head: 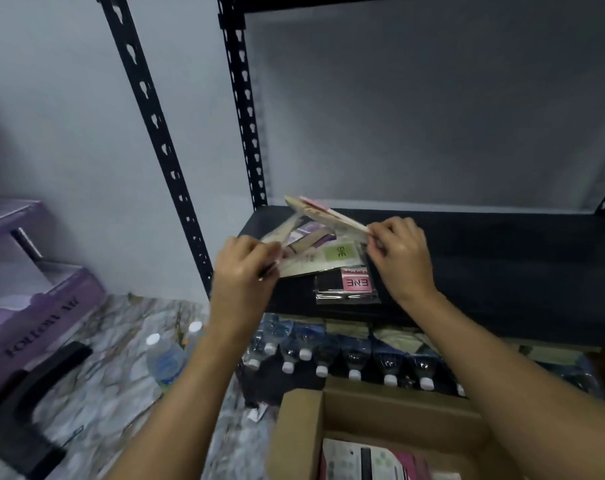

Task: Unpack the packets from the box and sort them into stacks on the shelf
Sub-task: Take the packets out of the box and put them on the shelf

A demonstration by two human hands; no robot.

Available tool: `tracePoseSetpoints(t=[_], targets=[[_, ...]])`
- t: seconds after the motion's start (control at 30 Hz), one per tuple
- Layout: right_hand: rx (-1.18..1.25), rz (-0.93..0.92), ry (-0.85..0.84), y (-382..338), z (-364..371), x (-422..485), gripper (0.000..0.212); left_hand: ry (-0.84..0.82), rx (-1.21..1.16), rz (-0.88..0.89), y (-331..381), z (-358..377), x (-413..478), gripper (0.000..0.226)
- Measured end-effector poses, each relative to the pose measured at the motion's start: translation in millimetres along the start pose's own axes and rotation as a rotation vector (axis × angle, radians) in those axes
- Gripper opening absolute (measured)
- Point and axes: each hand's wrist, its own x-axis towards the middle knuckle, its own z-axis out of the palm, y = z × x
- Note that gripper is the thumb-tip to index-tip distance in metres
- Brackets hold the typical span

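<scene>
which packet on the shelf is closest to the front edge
The clear packet with the pink label; it lies at the front edge of the shelf, in front of the green-labelled packet and the others.

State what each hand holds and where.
Right hand pinches the raised packets by their right end; left hand pinches the left edge of a flat packet.

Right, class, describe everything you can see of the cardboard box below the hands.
The cardboard box is brown and open at the top. It sits at the bottom of the view, in front of the water bottles under the shelf. Pink and white printed packets lie inside. The right forearm hides its right side. The left hand and right hand hold other packets up at the shelf, not touching it.
</scene>
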Motion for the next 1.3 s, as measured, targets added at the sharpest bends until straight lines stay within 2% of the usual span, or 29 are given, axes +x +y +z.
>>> tracePoseSetpoints(t=[0.1,0.17,0.27,0.33,0.53,0.77,0.87,0.97,1.13,1.3], targets=[[-0.047,-0.044,-0.152,-3.5,29.6,7.1,0.012,-0.151,0.120,0.072,-10.7,49.3,-3.9,0.027],[-0.076,-0.082,-0.270,-4.9,41.9,7.5,0.012,-0.284,0.145,0.070,-15.6,70.7,-12.0,0.038],[-0.033,-0.016,-0.528,-4.6,51.0,4.9,0.030,-0.459,0.103,0.007,-24.5,86.4,-21.3,0.062],[-0.013,-0.003,-0.604,-3.0,53.1,4.0,0.036,-0.532,0.107,-0.009,-28.1,89.4,-23.3,0.070],[0.006,-0.015,-0.520,-4.5,36.2,0.6,0.040,-0.564,0.141,-0.010,-22.6,81.7,-21.3,0.077],[0.106,0.024,-0.338,-10.6,-17.4,-57.7,0.035,-0.399,0.061,-0.026,28.1,57.7,-61.4,0.057],[0.122,0.070,-0.339,-5.8,-39.5,-106.2,0.037,-0.378,-0.074,-0.067,53.3,52.6,-96.9,0.048],[0.151,0.144,-0.421,4.7,-55.6,-158.4,0.038,-0.492,-0.153,-0.158,75.2,59.7,-137.9,0.047],[0.120,0.247,-0.662,20.4,-71.8,-223.4,0.045,-0.727,-0.214,-0.304,102.5,79.3,-190.7,0.050],[0.094,0.312,-0.724,33.5,-86.7,-258.6,0.044,-0.874,-0.261,-0.392,110.1,97.4,-220.1,0.053]])
